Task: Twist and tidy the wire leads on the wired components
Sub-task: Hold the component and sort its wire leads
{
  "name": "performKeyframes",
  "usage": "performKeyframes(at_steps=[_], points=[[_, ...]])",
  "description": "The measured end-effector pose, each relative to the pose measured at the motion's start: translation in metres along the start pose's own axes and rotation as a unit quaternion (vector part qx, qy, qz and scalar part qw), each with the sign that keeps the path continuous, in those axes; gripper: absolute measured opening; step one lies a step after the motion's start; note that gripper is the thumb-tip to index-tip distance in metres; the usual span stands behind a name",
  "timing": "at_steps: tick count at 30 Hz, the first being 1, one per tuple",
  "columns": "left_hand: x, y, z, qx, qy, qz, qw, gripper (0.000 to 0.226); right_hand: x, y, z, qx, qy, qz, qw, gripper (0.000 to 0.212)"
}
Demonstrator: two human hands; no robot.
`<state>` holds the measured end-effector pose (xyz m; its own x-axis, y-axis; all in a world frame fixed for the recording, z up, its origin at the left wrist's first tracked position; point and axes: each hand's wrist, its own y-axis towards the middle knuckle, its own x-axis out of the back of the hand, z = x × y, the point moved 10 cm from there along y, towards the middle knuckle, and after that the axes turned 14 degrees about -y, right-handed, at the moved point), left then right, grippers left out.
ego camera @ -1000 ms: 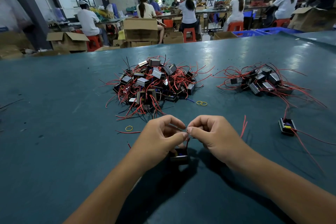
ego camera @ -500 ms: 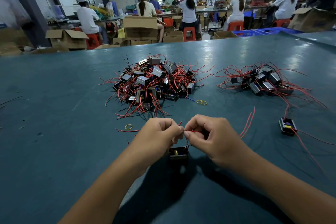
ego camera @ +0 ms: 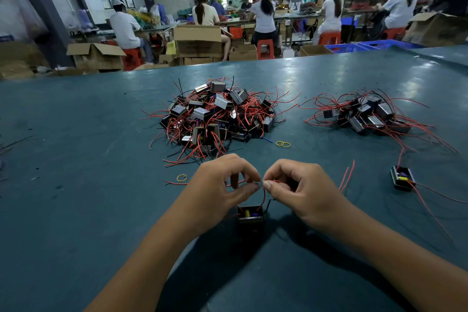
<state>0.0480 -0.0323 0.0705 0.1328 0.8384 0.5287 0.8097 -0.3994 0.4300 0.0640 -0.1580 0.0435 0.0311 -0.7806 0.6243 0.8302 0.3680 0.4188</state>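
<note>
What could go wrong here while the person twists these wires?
The left hand and right hand pinch the thin leads above the component; a hard pull may tear one from it. The loose red wires beside the right hand might snag.

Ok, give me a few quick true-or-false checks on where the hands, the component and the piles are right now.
1. Both the left hand and right hand pinch the wire leads of one component. True.
2. That component lies inside the large pile. False: it sits apart, near the table's front, below the hands.
3. The smaller pile lies right of the large one. True.
4. Two yellow rubber bands lie on top of the smaller pile. False: they lie on the table beside the large pile.
5. A lone component sits right of the hands. True.
</note>
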Motion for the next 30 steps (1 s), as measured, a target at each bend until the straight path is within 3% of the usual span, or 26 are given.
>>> performKeyframes(at_steps=[7, 10, 13, 20, 21, 23, 25, 27, 30], points=[[-0.003, 0.001, -0.007, -0.049, 0.031, 0.009, 0.998, 0.008, -0.001, -0.001, 0.005, 0.023, -0.003, 0.002, 1.0, 0.016], [-0.004, 0.0, 0.011, 0.052, -0.072, -0.009, 0.996, 0.013, -0.001, -0.002, 0.007, 0.033, -0.014, 0.001, 0.999, 0.011], [-0.012, -0.007, 0.036, 0.194, -0.242, -0.042, 0.95, 0.019, -0.001, -0.003, 0.008, 0.038, -0.015, -0.005, 0.999, 0.01], [-0.041, -0.033, 0.059, 0.403, -0.44, -0.041, 0.801, 0.024, -0.003, -0.005, 0.017, 0.061, -0.045, -0.005, 0.997, 0.017], [-0.042, -0.033, 0.059, 0.402, -0.441, -0.038, 0.802, 0.027, -0.004, -0.005, 0.017, 0.06, -0.042, -0.004, 0.997, 0.016], [-0.031, -0.026, 0.058, 0.36, -0.397, -0.053, 0.843, 0.03, -0.004, -0.005, 0.014, 0.054, -0.033, -0.003, 0.998, 0.015], [-0.005, -0.014, 0.049, 0.268, -0.289, -0.089, 0.915, 0.021, -0.003, -0.004, 0.009, 0.04, -0.02, -0.003, 0.999, 0.016], [0.016, -0.003, 0.024, 0.121, -0.096, -0.077, 0.985, 0.017, -0.002, -0.003, 0.004, 0.028, -0.01, -0.002, 1.0, 0.015], [0.007, -0.001, -0.001, -0.031, 0.103, 0.004, 0.994, 0.025, -0.003, -0.003, 0.004, 0.028, -0.003, 0.008, 1.0, 0.015]])
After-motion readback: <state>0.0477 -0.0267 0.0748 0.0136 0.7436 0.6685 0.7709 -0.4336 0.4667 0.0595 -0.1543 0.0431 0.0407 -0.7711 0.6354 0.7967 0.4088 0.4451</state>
